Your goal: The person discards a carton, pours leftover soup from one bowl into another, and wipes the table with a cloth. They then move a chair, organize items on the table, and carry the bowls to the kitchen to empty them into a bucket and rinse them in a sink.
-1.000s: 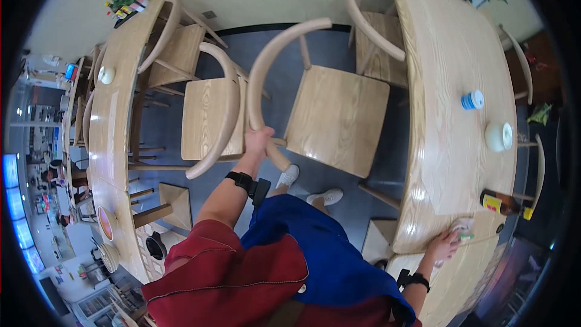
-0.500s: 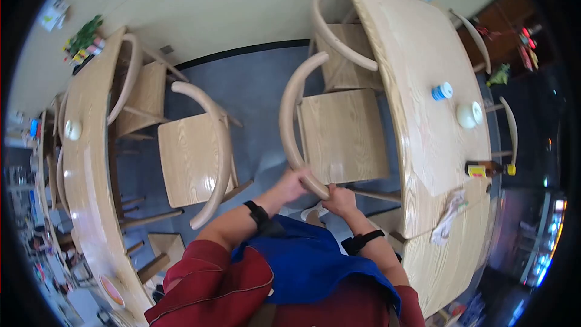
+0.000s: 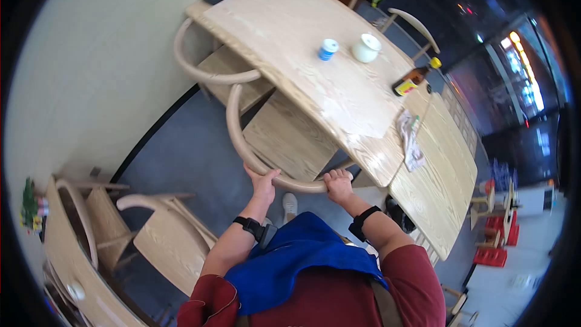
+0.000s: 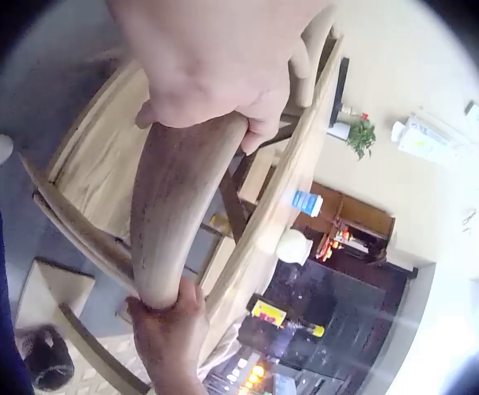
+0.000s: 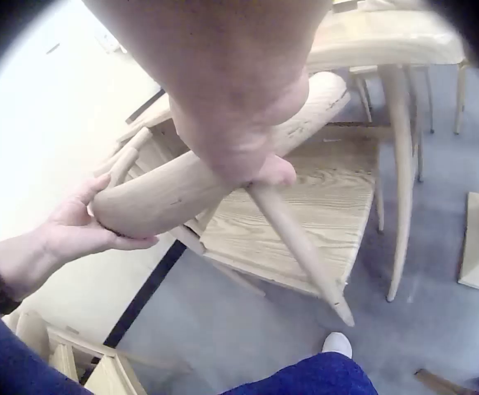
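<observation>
The left hand (image 3: 261,184) holds the curved back rail of a wooden chair (image 3: 237,136), and the right wrist view shows its thumb and fingers (image 5: 62,234) on either side of the rail. Near the rail's other end, the right hand (image 3: 339,186) has its fingers curled over the wood. From the left wrist, the rail (image 4: 169,206) runs between both hands. The chair's seat (image 3: 287,136) lies partly beneath the edge of the light wooden table (image 3: 302,42).
On the table stand a blue-and-white container (image 3: 328,49) and a white jar (image 3: 367,48). A bottle (image 3: 416,77) and a crumpled cloth (image 3: 410,140) lie nearby. Another chair (image 3: 169,242) stands at lower left, beside a second table (image 3: 78,254). A wall is at left.
The right hand has left the cloth and taken hold of the chair rail. The chair has moved closer to the table, with its seat now partly under it. The head view has turned right.
</observation>
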The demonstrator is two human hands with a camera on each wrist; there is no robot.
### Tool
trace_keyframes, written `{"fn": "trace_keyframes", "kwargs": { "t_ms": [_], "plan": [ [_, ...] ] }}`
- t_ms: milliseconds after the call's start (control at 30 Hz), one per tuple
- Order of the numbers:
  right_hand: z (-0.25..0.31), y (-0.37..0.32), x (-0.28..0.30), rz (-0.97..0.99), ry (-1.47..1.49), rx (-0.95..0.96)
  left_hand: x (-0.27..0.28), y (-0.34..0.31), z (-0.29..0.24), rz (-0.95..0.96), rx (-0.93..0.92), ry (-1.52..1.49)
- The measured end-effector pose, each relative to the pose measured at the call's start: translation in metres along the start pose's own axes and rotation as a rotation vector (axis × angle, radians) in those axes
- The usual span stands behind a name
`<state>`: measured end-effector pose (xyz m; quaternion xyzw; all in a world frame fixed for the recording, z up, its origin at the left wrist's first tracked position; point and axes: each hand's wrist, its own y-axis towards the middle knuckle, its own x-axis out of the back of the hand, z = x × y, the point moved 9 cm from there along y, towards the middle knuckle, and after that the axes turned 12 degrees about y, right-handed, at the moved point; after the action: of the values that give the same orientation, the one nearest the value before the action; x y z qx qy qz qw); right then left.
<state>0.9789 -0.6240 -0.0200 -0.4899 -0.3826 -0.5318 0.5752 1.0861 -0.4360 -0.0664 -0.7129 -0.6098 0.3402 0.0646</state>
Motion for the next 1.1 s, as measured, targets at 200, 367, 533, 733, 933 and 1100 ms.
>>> {"fn": "trace_keyframes", "kwargs": {
  "t_ms": [200,367,533,733,933,1100],
  "plan": [
    [-0.026,0.003,0.018,-0.056,0.122,-0.027,-0.035,-0.007,0.027,0.14,0.324,0.124],
    [-0.168,0.034,0.171,-0.853,0.381,-0.36,-0.009,-0.026,0.011,0.856,0.921,0.831],
    [-0.349,0.02,0.309,-1.543,0.394,-0.657,-0.105,0.061,-0.102,0.903,0.428,1.211],
    [-0.448,0.088,0.288,-1.481,1.172,-0.628,-0.291,0.182,-0.197,0.731,-0.595,1.6],
    [-0.382,0.075,0.285,-1.602,0.975,-0.791,-0.405,0.232,-0.174,0.694,-1.036,1.947],
    [-0.292,0.051,0.256,-1.7,0.991,-0.813,-0.403,0.276,-0.125,1.049,-0.967,1.645]
  ]
}}
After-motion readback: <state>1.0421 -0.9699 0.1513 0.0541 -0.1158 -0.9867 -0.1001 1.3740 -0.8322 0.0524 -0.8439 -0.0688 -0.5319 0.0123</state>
